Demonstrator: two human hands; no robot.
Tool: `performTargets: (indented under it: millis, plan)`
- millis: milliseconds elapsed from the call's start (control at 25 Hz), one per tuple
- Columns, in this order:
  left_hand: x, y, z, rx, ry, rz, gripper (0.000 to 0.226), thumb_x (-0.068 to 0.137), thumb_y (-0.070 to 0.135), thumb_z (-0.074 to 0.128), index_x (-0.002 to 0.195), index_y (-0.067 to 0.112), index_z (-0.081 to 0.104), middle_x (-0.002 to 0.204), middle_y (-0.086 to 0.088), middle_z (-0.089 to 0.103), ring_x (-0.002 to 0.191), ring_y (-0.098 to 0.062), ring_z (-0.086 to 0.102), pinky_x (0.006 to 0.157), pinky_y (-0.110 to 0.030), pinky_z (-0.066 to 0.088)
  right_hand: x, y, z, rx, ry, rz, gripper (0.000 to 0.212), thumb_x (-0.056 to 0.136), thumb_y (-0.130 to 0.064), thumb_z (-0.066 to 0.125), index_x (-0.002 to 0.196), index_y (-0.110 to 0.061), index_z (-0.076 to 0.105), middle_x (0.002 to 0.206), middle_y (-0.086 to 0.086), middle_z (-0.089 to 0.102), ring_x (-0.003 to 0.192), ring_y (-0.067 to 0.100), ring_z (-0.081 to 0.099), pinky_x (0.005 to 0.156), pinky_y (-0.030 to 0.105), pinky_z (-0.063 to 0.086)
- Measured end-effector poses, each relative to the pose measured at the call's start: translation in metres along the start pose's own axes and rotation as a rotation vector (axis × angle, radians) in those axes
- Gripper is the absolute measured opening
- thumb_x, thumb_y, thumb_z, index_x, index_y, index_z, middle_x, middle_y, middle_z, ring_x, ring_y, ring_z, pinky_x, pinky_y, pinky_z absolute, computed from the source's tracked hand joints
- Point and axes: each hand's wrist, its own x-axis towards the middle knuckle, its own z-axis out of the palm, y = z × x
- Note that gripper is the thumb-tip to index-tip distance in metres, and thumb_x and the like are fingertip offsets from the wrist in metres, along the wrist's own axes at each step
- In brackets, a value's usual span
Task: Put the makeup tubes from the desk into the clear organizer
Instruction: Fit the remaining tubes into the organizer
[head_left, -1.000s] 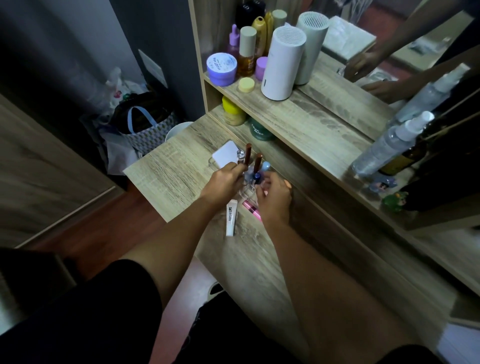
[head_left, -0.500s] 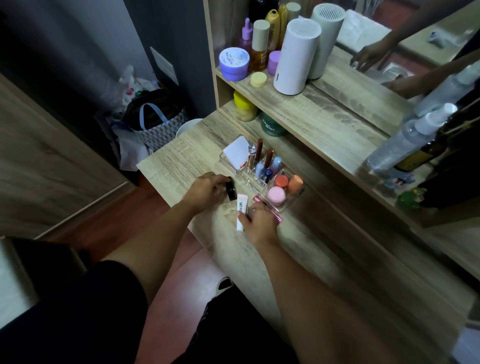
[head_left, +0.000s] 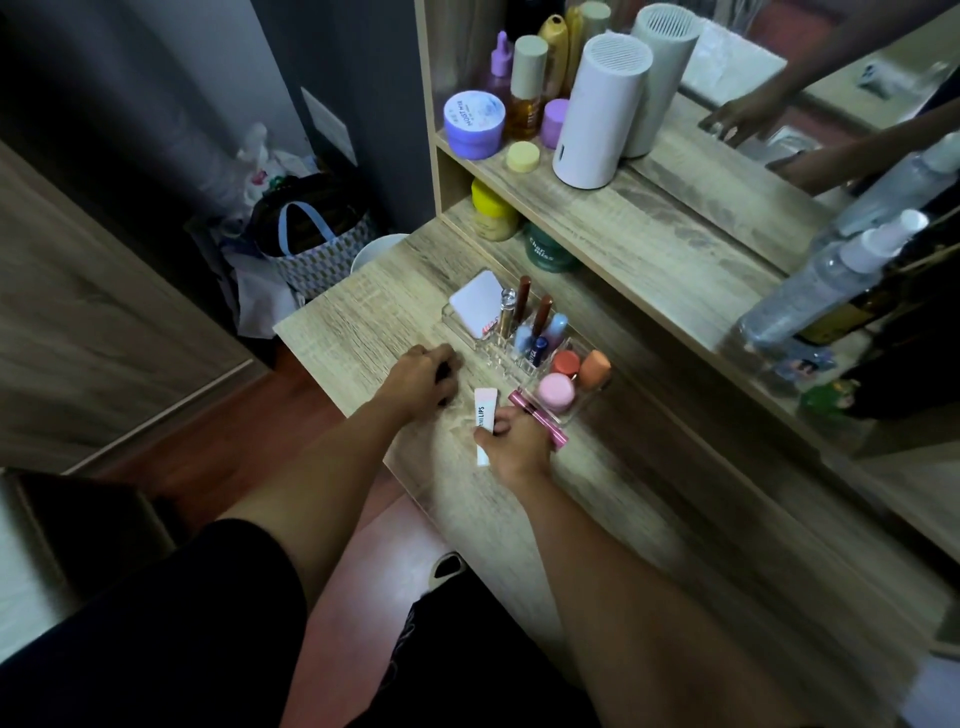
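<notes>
Head view | right hand (head_left: 519, 441) clamped on white tube (head_left: 484, 415), long axis pointing away from me | clear organizer (head_left: 524, 358) just beyond-right | left hand (head_left: 423, 376) curled, grip unclear to me

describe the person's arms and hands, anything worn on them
Both forearms are bare, with no sleeves reaching them. The left hand and right hand show no gloves, and no watch, bracelet or ring is visible. Fingernails are too small to judge. Dark clothing covers the lap below the arms.

My wooden desk (head_left: 363, 322), clear organizer (head_left: 524, 358) standing on it, white tube (head_left: 484, 415) and pink tube (head_left: 540, 422) lying flat just beside it
</notes>
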Motion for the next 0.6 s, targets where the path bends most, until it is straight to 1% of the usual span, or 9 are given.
performTargets:
  millis: [80, 160, 240, 280, 320, 360, 480, 560, 600]
  plan:
    - [0.001, 0.002, -0.004, -0.099, 0.016, -0.073, 0.053, 0.075, 0.019, 0.069, 0.121, 0.013, 0.045, 0.099, -0.023, 0.062, 0.096, -0.036, 0.057, 0.080, -0.037, 0.046, -0.001, -0.001, -0.003, 0.130, -0.002, -0.006, 0.022, 0.075, -0.003, 0.073, 0.096, -0.001, 0.066, 0.087, 0.017, 0.072, 0.063, 0.013, 0.060, 0.056, 0.013, 0.045]
    - [0.001, 0.004, -0.008, -0.251, 0.050, -0.157, 0.059, 0.074, 0.021, 0.071, 0.126, 0.014, 0.042, 0.095, -0.015, 0.062, 0.092, -0.030, 0.057, 0.077, -0.032, 0.045, -0.003, -0.004, -0.008, 0.220, 0.039, -0.047, 0.021, 0.074, 0.000, 0.072, 0.094, -0.004, 0.065, 0.082, 0.011, 0.070, 0.057, 0.005, 0.058, 0.053, 0.007, 0.047]
    - [0.002, 0.007, -0.012, -0.402, 0.107, -0.189, 0.050, 0.075, 0.019, 0.070, 0.121, 0.015, 0.051, 0.096, -0.011, 0.061, 0.086, -0.024, 0.057, 0.074, -0.029, 0.048, -0.005, -0.008, -0.016, 0.265, 0.117, -0.119, 0.019, 0.075, -0.003, 0.073, 0.092, -0.008, 0.067, 0.078, 0.004, 0.070, 0.059, 0.005, 0.061, 0.053, 0.001, 0.046]
    - [0.002, 0.010, -0.015, -0.492, 0.137, -0.187, 0.042, 0.075, 0.016, 0.070, 0.115, 0.015, 0.057, 0.095, -0.011, 0.061, 0.083, -0.022, 0.058, 0.074, -0.033, 0.053, -0.005, -0.010, -0.020, 0.272, 0.175, -0.157, 0.018, 0.075, -0.006, 0.075, 0.092, -0.009, 0.068, 0.076, -0.001, 0.070, 0.062, 0.004, 0.062, 0.055, 0.000, 0.046]
    - [0.002, 0.014, -0.017, -0.577, 0.164, -0.175, 0.036, 0.075, 0.013, 0.069, 0.110, 0.016, 0.060, 0.094, -0.011, 0.061, 0.080, -0.022, 0.058, 0.077, -0.038, 0.056, -0.005, -0.013, -0.023, 0.274, 0.239, -0.193, 0.018, 0.076, -0.009, 0.075, 0.092, -0.010, 0.068, 0.077, -0.004, 0.069, 0.066, 0.004, 0.064, 0.058, 0.000, 0.046]
    - [0.004, 0.017, -0.020, -0.639, 0.189, -0.153, 0.033, 0.075, 0.010, 0.069, 0.107, 0.017, 0.062, 0.093, -0.010, 0.061, 0.080, -0.023, 0.059, 0.083, -0.043, 0.056, -0.005, -0.017, -0.027, 0.280, 0.300, -0.222, 0.017, 0.077, -0.010, 0.075, 0.093, -0.008, 0.069, 0.080, -0.003, 0.070, 0.069, 0.004, 0.065, 0.060, -0.001, 0.046]
    - [0.010, 0.029, -0.024, -0.715, 0.237, -0.085, 0.033, 0.074, 0.008, 0.072, 0.104, 0.017, 0.062, 0.091, -0.011, 0.063, 0.083, -0.025, 0.064, 0.089, -0.043, 0.053, 0.001, -0.028, -0.034, 0.336, 0.422, -0.261, 0.011, 0.079, -0.006, 0.073, 0.088, -0.003, 0.068, 0.086, 0.007, 0.072, 0.073, 0.008, 0.066, 0.062, -0.005, 0.044]
    - [0.015, 0.036, -0.023, -0.712, 0.252, -0.054, 0.032, 0.074, 0.008, 0.073, 0.103, 0.014, 0.062, 0.090, -0.011, 0.065, 0.086, -0.029, 0.067, 0.090, -0.041, 0.054, 0.005, -0.032, -0.037, 0.340, 0.479, -0.281, 0.008, 0.080, -0.005, 0.073, 0.085, -0.002, 0.067, 0.085, 0.005, 0.070, 0.074, 0.009, 0.065, 0.061, -0.006, 0.043]
    - [0.017, 0.038, -0.022, -0.692, 0.256, -0.045, 0.031, 0.074, 0.007, 0.073, 0.103, 0.013, 0.062, 0.090, -0.011, 0.065, 0.085, -0.028, 0.068, 0.089, -0.039, 0.055, 0.007, -0.032, -0.038, 0.345, 0.492, -0.283, 0.007, 0.080, -0.005, 0.072, 0.084, -0.002, 0.067, 0.085, 0.005, 0.070, 0.075, 0.011, 0.066, 0.061, -0.004, 0.044]
